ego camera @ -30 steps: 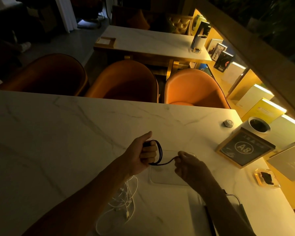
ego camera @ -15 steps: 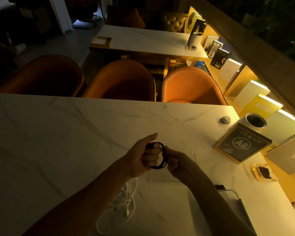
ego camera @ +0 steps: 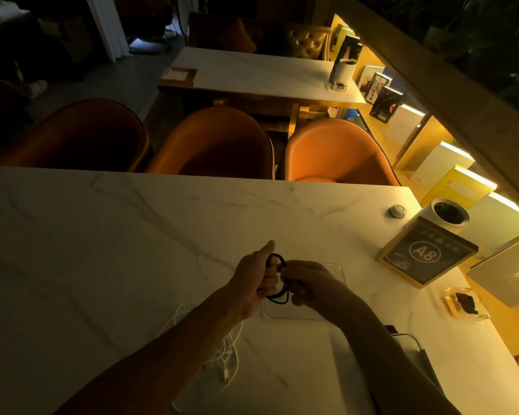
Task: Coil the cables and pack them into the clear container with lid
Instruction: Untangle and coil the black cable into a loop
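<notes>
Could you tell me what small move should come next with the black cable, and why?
Probably lower the black cable into the clear container just beneath. It looks fully looped, gripped by the left hand and right hand, while the white cables lie uncoiled.

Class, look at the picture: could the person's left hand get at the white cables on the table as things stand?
Probably not yet. The white cables lie in the open beside and partly under the left forearm, but the left hand grips the black cable coil and would need to release it first.
</notes>
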